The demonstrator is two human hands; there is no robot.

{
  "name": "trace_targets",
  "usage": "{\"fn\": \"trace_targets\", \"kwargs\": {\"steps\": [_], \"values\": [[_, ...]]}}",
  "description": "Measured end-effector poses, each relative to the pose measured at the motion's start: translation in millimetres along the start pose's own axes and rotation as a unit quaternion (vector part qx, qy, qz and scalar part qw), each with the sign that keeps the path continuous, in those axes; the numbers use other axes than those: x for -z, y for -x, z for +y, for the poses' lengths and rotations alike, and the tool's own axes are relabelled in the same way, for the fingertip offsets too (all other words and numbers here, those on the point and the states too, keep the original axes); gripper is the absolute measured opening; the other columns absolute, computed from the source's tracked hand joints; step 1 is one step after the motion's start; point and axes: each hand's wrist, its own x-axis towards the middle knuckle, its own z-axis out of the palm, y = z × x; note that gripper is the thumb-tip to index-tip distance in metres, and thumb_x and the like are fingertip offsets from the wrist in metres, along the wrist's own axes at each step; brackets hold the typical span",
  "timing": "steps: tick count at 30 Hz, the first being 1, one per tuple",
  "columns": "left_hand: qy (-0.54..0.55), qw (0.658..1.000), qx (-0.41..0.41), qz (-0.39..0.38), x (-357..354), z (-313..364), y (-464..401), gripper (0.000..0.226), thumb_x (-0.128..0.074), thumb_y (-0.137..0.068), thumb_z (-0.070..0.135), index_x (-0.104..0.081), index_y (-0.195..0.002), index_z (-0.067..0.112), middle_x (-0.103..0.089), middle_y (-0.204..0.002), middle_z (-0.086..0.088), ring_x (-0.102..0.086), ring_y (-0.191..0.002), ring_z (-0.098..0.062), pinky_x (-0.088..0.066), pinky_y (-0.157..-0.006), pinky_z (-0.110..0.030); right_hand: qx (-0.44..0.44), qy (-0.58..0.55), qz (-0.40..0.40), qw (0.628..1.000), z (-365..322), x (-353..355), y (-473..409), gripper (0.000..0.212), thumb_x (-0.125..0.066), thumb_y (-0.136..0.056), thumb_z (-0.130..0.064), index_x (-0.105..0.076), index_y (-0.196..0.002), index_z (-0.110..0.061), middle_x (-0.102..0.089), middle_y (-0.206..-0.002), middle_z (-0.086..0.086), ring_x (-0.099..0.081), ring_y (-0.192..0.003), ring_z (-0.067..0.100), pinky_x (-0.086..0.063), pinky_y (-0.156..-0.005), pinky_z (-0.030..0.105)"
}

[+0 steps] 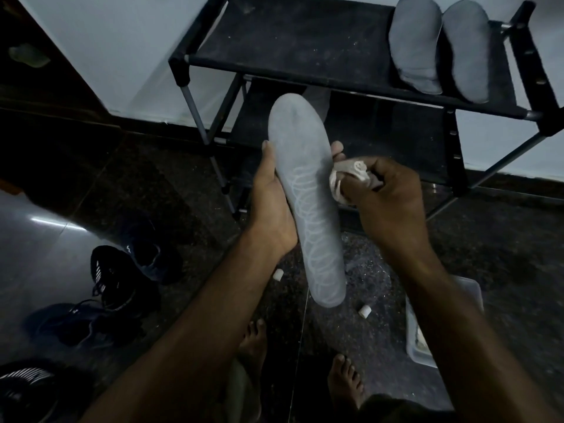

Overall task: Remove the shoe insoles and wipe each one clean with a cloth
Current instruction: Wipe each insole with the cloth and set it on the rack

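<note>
**Third insole gets its wipe-down beside the shoe rack**

A person standing barefoot on a dark stone floor cleans a grey insole, held up at about waist height in front of a black shoe rack. The left hand cradles the insole from underneath and along its left edge, thumb laid up the side and a fingertip showing round the far edge, so the patterned face is turned upward. The right hand is closed round a bunched pale cloth, pressing it against the insole's right edge near the middle.

The heel end, nearer the body, carries the looping white pattern; the toe end points away toward the rack. To do this step well, the holding hand should probably stay braced under the spot being rubbed, since the insole looks thin and likely to flex. Long strokes from heel to toe, with the cloth refolded to a fresh face, would suit it.

On the floor lie two small white lumps, a shallow plastic tub to the right and dark trainers to the left. Farther off, two more insoles rest side by side on the rack's top shelf, apparently done or waiting.
</note>
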Motion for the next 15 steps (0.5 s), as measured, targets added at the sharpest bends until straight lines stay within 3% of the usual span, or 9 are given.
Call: {"fn": "trace_targets", "kwargs": {"steps": [4,9,15], "values": [[0.026,1.0,0.004,-0.006,0.7,-1.1,0.3,0.08,-0.02,-0.096,0.066,-0.05,-0.135,0.003,-0.052,-0.139,-0.022,-0.048,-0.131,-0.032,-0.038,-0.11,-0.045,0.013,0.004,-0.028,1.0,-1.2,-1.4,3.1,0.013,-0.071,-0.082,-0.001,-0.069,-0.09,-0.011,-0.071,-0.083,-0.004,-0.067,-0.074,0.004,-0.055,-0.068,0.017],[0.04,0.998,0.029,-0.035,1.1,-1.6,0.0,0.078,-0.025,-0.096,0.064,-0.034,-0.148,0.006,-0.049,-0.141,-0.025,-0.044,-0.135,-0.035,-0.035,-0.112,-0.046,-0.005,0.01,-0.022,1.0,0.1,1.0,3.2,0.014,-0.074,-0.08,-0.003,-0.069,-0.087,-0.014,-0.071,-0.084,-0.005,-0.067,-0.074,0.004,-0.055,-0.066,0.017],[0.05,0.997,0.032,-0.057,-0.9,-0.3,3.2,0.072,-0.024,-0.097,0.055,-0.036,-0.147,0.003,-0.045,-0.143,-0.026,-0.04,-0.137,-0.037,-0.028,-0.116,-0.048,-0.025,-0.063,0.002,0.998,-0.3,0.9,2.6,0.011,-0.07,-0.083,0.002,-0.068,-0.089,-0.006,-0.071,-0.08,0.0,-0.066,-0.069,0.006,-0.055,-0.065,0.02]]}}
